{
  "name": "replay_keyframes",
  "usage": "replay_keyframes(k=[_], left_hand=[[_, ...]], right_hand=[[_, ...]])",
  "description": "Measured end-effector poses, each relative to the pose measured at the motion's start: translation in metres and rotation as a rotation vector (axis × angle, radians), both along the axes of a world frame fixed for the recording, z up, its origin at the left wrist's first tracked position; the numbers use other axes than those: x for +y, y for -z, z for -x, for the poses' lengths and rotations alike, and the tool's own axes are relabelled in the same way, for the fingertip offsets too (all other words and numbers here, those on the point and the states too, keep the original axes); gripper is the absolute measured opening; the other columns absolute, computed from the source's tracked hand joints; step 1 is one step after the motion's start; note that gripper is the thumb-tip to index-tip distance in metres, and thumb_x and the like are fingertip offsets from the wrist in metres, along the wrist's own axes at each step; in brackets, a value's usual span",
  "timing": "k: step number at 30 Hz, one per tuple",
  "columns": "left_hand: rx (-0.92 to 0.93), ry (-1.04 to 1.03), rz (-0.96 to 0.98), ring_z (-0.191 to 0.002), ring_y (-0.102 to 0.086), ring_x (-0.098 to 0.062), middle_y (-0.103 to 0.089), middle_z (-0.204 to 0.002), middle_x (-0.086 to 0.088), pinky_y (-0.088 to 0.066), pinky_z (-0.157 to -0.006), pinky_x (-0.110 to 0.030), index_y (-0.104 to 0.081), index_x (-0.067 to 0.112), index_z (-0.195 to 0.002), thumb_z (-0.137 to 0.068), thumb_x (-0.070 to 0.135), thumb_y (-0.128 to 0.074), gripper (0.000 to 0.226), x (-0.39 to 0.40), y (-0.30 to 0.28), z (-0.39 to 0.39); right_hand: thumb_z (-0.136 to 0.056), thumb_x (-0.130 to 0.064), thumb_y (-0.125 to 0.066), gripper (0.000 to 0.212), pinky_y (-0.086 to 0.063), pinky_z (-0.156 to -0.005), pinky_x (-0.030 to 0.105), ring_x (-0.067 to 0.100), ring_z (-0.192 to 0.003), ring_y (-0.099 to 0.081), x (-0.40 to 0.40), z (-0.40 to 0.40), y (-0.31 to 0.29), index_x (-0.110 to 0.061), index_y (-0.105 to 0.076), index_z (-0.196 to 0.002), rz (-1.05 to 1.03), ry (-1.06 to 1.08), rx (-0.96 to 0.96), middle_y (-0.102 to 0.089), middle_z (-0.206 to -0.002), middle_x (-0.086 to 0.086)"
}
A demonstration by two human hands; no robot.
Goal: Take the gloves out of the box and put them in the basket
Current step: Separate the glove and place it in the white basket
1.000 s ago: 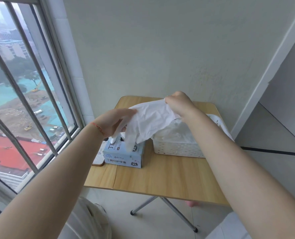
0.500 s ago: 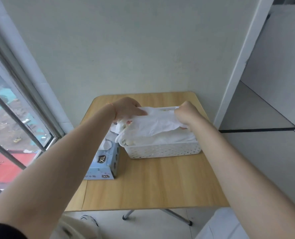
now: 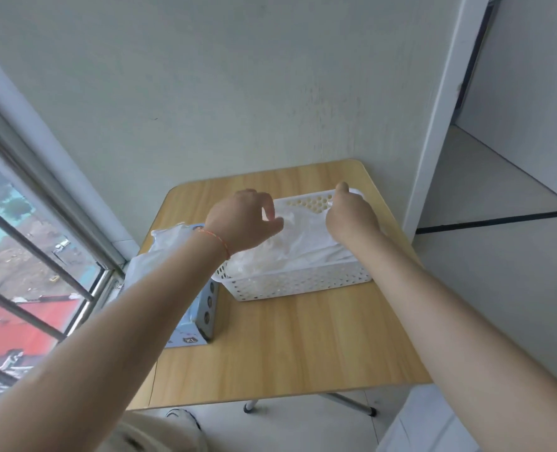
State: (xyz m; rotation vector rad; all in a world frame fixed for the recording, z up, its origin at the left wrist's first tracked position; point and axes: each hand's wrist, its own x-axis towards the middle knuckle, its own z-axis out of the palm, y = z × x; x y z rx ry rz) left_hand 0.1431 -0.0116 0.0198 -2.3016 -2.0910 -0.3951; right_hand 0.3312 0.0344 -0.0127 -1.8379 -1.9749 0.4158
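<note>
A white perforated basket stands on the wooden table, filled with white gloves. A white glove lies spread on top of that pile. My left hand pinches its left end and my right hand holds its right end, low over the basket's far side; the right fingers are hidden behind the hand. The light blue glove box stands to the left of the basket, partly behind my left forearm. Another white glove sticks out of its top.
A plain wall runs behind the table. A barred window is at the left, close to the box. A white door frame and an open floor area lie to the right. The table's metal legs show below its front edge.
Both hands carried the glove from above the box to the right and lowered it onto the pile in the basket. The camera view turned right and down.
</note>
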Motion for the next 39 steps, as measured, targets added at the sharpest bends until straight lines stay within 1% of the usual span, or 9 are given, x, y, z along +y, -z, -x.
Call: replay_keyframes(k=[6,9,12,17,22,25,28,32,39], left_hand=[[0.115,-0.064,0.312,-0.093,-0.059,-0.02,-0.06,-0.107,0.002,-0.051,-0.076,-0.033,-0.055,0.027,-0.117,-0.087,0.025,-0.057,0.03,-0.001,-0.004,0.013],[0.12,-0.064,0.444,-0.08,-0.06,-0.016,-0.059,-0.108,0.0,-0.053,-0.068,-0.029,-0.057,0.023,-0.117,-0.084,0.015,-0.058,0.034,-0.001,-0.006,0.017],[0.114,-0.05,0.553,-0.085,-0.063,-0.016,-0.067,-0.102,0.0,-0.054,-0.078,-0.031,-0.062,0.023,-0.115,-0.078,0.017,-0.071,0.038,0.001,-0.017,0.024],[-0.029,-0.061,0.217,-0.081,-0.054,-0.012,-0.055,-0.096,0.009,-0.035,-0.057,-0.017,-0.066,0.026,-0.104,-0.083,0.031,-0.072,0.022,0.002,-0.039,0.009],[-0.023,0.035,0.368,-0.106,-0.06,-0.022,-0.056,-0.133,0.0,-0.052,-0.091,-0.038,-0.051,0.034,-0.132,-0.079,0.049,-0.075,0.06,0.006,-0.011,-0.016],[-0.107,0.006,0.325,-0.099,-0.059,-0.022,-0.056,-0.128,-0.003,-0.051,-0.082,-0.035,-0.049,0.034,-0.134,-0.08,0.048,-0.074,0.061,0.01,-0.009,-0.012],[-0.206,-0.011,0.237,-0.083,-0.056,-0.017,-0.058,-0.106,0.003,-0.043,-0.069,-0.026,-0.055,0.034,-0.125,-0.081,0.043,-0.076,0.05,0.011,-0.009,-0.005],[-0.112,-0.051,0.581,-0.064,-0.06,-0.02,-0.064,-0.081,-0.001,-0.054,-0.061,-0.027,-0.038,0.042,-0.134,-0.074,0.055,-0.076,0.072,0.011,0.006,0.001],[-0.149,-0.06,0.652,-0.071,-0.062,-0.024,-0.066,-0.093,-0.007,-0.057,-0.073,-0.033,-0.029,0.043,-0.14,-0.076,0.056,-0.071,0.078,0.012,0.021,0.003]], right_hand=[[-0.095,0.002,-0.038,0.052,-0.028,-0.043,0.028,0.023,-0.071,-0.049,-0.001,0.003,-0.001,-0.002,-0.024,-0.145,0.0,0.0,0.003,-0.055,-0.089,0.01],[-0.092,0.005,-0.04,0.054,-0.026,-0.043,0.027,0.023,-0.068,-0.048,-0.002,0.001,-0.006,0.0,-0.025,-0.144,-0.008,-0.002,-0.063,-0.048,-0.078,0.007],[-0.088,0.01,-0.043,0.049,-0.026,-0.041,0.028,0.021,-0.061,-0.046,-0.003,-0.001,-0.012,0.0,-0.032,-0.134,-0.064,0.009,-0.167,-0.048,-0.077,0.008],[-0.087,0.01,-0.047,0.04,-0.026,-0.041,0.028,0.02,-0.059,-0.044,-0.006,-0.003,-0.012,-0.003,-0.036,-0.123,-0.083,-0.005,-0.252,-0.056,-0.095,0.014],[-0.086,0.003,-0.054,0.037,-0.036,-0.061,0.03,0.028,-0.091,-0.055,-0.011,-0.004,-0.01,-0.006,-0.04,-0.119,-0.252,0.014,-0.384,-0.05,-0.114,0.015],[-0.086,0.001,-0.054,0.031,-0.033,-0.067,0.031,0.028,-0.096,-0.051,-0.012,0.0,-0.02,-0.007,-0.044,-0.114,-0.398,-0.042,-0.416,-0.048,-0.113,0.014],[-0.092,-0.014,-0.056,0.024,-0.039,-0.067,0.033,0.027,-0.09,-0.053,-0.01,0.005,-0.024,-0.011,-0.047,-0.113,-0.158,-0.234,-0.272,-0.052,-0.115,0.011],[-0.083,-0.053,-0.064,0.076,-0.045,-0.091,0.039,0.033,-0.124,-0.046,-0.004,0.003,-0.011,-0.017,-0.033,-0.142,0.206,-0.258,-0.364,-0.031,-0.148,0.014],[-0.079,-0.061,-0.064,0.085,-0.047,-0.089,0.039,0.034,-0.124,-0.047,-0.003,0.003,-0.006,-0.018,-0.03,-0.144,0.251,-0.241,-0.396,-0.023,-0.153,0.015]])
